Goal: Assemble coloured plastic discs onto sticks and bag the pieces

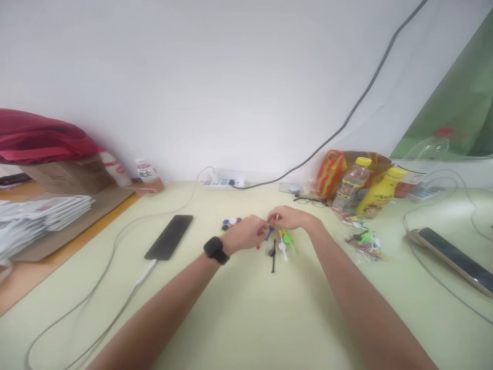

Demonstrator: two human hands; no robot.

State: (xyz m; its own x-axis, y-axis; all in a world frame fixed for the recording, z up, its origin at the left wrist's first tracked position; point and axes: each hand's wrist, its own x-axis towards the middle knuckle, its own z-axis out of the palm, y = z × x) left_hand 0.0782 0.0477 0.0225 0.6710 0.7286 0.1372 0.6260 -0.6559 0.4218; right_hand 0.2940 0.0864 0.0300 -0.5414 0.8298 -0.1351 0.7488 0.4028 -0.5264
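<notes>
My left hand, with a black watch on the wrist, is closed, thumb and fingers pressed together. Facing it, my right hand is closed in a pinch, and the fingertips of both nearly meet. Whatever they hold is too small to make out. A small blue plastic piece shows right at the fingertips; I cannot tell whether it is held or lies on the table. Just below lie a black plastic piece, a white one and a bright green one. Small discs lie beyond my left wrist, partly hidden.
A phone on a charging cable lies left, another phone right. Bagged plastic bits lie right of my right arm. Behind stand a yellow bottle, a clear bottle, glasses and a power strip.
</notes>
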